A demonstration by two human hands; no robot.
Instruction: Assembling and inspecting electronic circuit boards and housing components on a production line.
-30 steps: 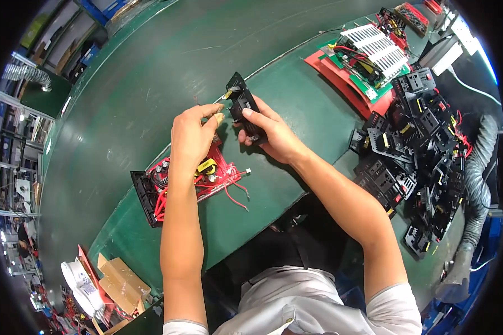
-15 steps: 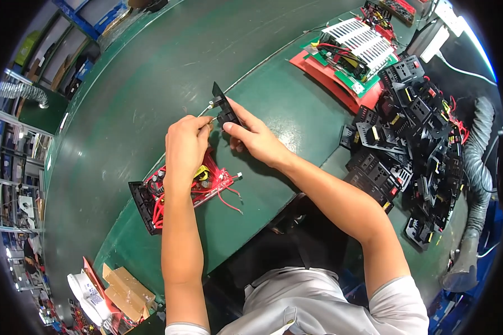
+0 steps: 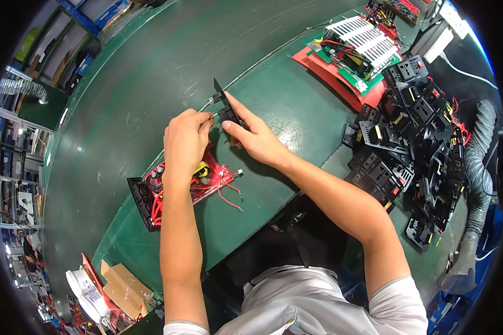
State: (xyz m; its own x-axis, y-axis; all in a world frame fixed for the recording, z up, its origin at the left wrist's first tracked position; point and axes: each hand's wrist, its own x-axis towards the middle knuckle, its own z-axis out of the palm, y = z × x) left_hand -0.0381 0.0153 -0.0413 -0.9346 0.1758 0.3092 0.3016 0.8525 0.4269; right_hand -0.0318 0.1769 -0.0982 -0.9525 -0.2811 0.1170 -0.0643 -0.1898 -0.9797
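My right hand [image 3: 254, 133] grips a black plastic socket panel [image 3: 228, 113], held on edge above the bench with its thumb on the near side. Left of it, my left hand [image 3: 185, 137] is closed in a pinch. A thin wire end [image 3: 214, 116] shows between its fingertips, close to the back of the panel. Below my left wrist lies a red circuit board assembly [image 3: 212, 187] with several red wires, a yellow-wrapped part and a black end panel [image 3: 143, 204]. Its wires rise toward my left hand, which partly hides them.
A heap of black socket panels [image 3: 413, 128] covers the right side of the bench. Behind it, a white slotted board assembly [image 3: 363, 44] rests on a red holder [image 3: 341, 81]. A grey flexible duct [image 3: 478, 167] runs along the right edge. A cardboard box [image 3: 126, 287] and white spool [image 3: 88, 293] stand lower left.
My left hand has shifted very slightly left, away from the panel, and a little more of the wire end shows. My right hand keeps the panel nearly still.
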